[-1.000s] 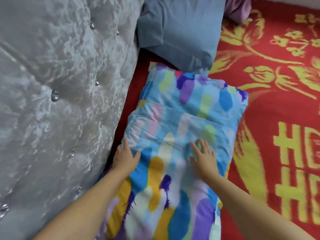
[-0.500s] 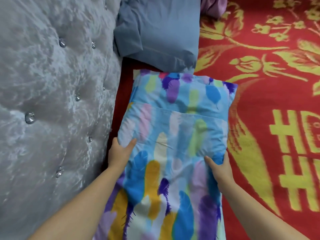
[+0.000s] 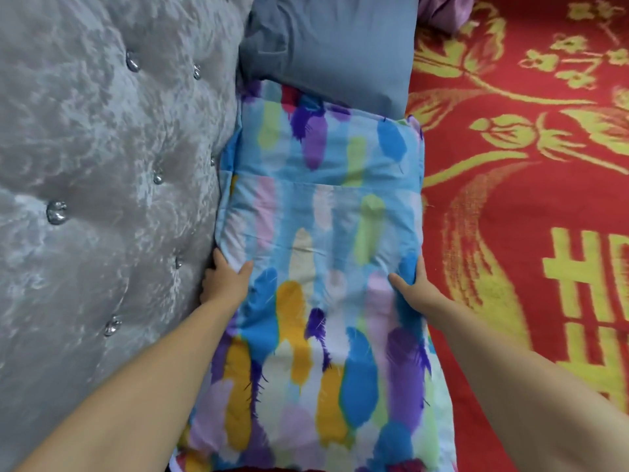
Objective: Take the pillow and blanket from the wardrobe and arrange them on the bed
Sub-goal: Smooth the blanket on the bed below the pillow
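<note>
A pillow (image 3: 323, 212) in a light-blue case with coloured feather print lies lengthwise on the bed, against the headboard. My left hand (image 3: 224, 281) grips its left edge, thumb on top and fingers tucked between pillow and headboard. My right hand (image 3: 410, 284) grips the right edge, thumb on top and fingers wrapped under the side. The pillow's far end touches a grey-blue pillow (image 3: 333, 49). No blanket from the wardrobe is identifiable in view.
A grey tufted velvet headboard (image 3: 102, 165) with silver buttons fills the left. The red bed cover (image 3: 527, 199) with yellow flower pattern spreads to the right. A bit of purple fabric (image 3: 442, 11) lies at the top beyond the grey-blue pillow.
Both hands went from lying flat on top of the pillow to gripping its two side edges. The pillow slid up until its far end met the grey-blue pillow.
</note>
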`<state>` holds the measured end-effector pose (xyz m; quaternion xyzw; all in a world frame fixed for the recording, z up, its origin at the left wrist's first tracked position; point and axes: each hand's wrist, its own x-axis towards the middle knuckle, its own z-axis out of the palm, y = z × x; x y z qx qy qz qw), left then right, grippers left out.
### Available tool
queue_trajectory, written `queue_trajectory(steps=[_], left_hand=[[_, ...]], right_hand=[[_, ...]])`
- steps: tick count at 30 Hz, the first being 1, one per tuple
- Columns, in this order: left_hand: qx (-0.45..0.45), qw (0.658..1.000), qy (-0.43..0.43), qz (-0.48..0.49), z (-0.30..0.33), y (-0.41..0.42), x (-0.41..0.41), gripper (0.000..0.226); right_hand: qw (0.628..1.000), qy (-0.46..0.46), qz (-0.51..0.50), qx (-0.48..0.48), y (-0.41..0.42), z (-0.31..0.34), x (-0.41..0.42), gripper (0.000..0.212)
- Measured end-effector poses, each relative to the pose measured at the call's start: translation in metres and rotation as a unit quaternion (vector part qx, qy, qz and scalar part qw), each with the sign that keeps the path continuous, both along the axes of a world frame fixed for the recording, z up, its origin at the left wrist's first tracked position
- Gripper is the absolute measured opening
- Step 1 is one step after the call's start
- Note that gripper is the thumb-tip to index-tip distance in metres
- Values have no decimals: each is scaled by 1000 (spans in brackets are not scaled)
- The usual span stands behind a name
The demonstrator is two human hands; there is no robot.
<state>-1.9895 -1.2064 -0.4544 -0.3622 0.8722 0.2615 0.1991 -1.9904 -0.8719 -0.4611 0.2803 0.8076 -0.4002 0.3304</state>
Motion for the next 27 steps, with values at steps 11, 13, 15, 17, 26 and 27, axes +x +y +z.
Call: queue_trajectory(steps=[11,13,15,17,26,27], left_hand=[[-99,989,-60,-90,10,-2,11,60],[-110,986,-76,-100,22,1,4,59],[-124,980,-79,-136,40,8,1,59],[-119,976,-51,-177,64,20,0,57],[-30,908,275,-315,212,99,-26,39],[-47,897,281,-337,226,106,-30,40]], right_hand=[[997,-30,57,46,-5,-4,6,83],[994,-30,56,86,-9,4,5,82],[984,6,97,152,-14,23,5,76],[968,67,149,189,-19,48,5,68],[851,321,290,298,3,212,-24,37],[840,330,298,312,8,228,-25,38]])
